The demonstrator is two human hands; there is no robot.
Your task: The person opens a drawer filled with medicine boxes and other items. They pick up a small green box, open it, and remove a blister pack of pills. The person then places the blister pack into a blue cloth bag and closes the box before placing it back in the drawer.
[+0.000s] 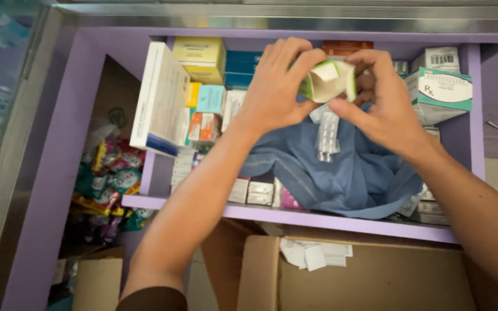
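Pinching a small green-and-white carton [328, 80] open-ended between both hands above the purple drawer [318, 217].

Left hand [275, 92] fingers curl round its side, right hand [384, 101] thumb and fingers grip the far flap; a clear blister strip [327, 133] hangs just below. Judged step: emptying or refilling; next needs a steady hold. Drawer holds medicine boxes [203, 95] and blue cloth [341, 173].
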